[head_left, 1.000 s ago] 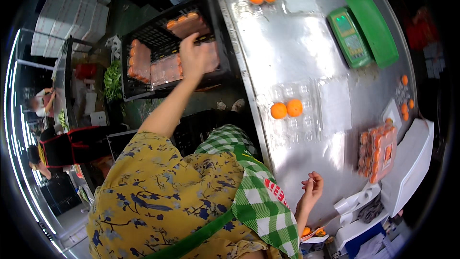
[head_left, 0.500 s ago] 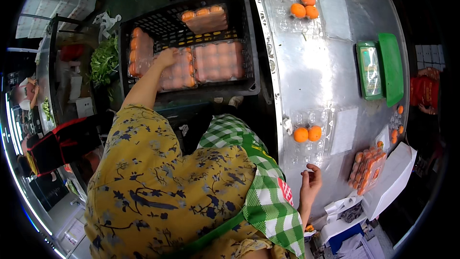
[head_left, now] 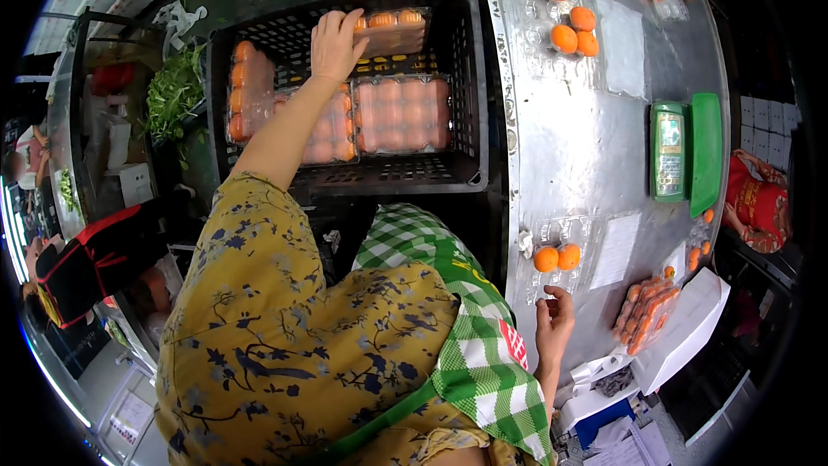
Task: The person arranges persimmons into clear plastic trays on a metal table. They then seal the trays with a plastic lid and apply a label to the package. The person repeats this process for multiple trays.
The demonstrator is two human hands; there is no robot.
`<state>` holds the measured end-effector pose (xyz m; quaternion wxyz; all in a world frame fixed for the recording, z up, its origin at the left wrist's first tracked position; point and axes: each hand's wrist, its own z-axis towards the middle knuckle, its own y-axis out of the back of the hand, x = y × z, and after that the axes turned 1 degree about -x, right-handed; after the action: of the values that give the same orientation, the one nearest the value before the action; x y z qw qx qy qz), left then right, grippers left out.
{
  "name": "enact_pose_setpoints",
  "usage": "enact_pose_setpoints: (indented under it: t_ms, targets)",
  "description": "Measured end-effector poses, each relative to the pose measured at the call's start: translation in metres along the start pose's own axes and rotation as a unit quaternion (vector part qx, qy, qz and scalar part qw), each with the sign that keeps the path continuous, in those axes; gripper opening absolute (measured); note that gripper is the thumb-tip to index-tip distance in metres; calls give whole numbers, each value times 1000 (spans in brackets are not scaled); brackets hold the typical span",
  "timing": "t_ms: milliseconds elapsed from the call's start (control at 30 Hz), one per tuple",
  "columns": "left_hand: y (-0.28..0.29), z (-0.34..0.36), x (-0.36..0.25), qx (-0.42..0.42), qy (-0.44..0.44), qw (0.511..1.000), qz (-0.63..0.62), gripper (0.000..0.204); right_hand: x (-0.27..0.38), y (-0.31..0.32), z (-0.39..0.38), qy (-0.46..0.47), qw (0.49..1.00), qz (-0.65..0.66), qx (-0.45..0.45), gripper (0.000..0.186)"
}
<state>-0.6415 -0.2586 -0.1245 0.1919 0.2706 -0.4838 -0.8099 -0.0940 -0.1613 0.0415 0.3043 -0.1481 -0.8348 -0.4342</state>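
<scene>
My left hand reaches into a black plastic crate and rests on a clear pack of orange fruit at the crate's far side. Other filled clear packs lie in the crate below it. My right hand hovers at the near edge of the metal table, fingers loosely curled and holding nothing, just below an open clear tray with two orange fruits in it.
A green scale stands on the table's right side. Filled packs lean on a white box at the lower right. More trays with fruit lie farther up. Leafy greens sit left of the crate.
My left hand has moved from the lower packs to the pack at the crate's far side. The view has swung left toward the crate. My right hand stays by the table edge.
</scene>
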Motion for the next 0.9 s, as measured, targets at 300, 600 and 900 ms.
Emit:
enact_pose_setpoints:
  t_ms: [300,600,900]
  targets:
    - [-32,-62,65,128,258,933,-215,89,-10,0,-11,-24,999,11,-18,24]
    - [-48,-96,102,486,63,872,18,84,-2,-5,-11,-24,1000,-1,2,25]
    - [-36,-82,81,461,151,873,45,78,-7,-2,-9,-24,1000,-15,12,26]
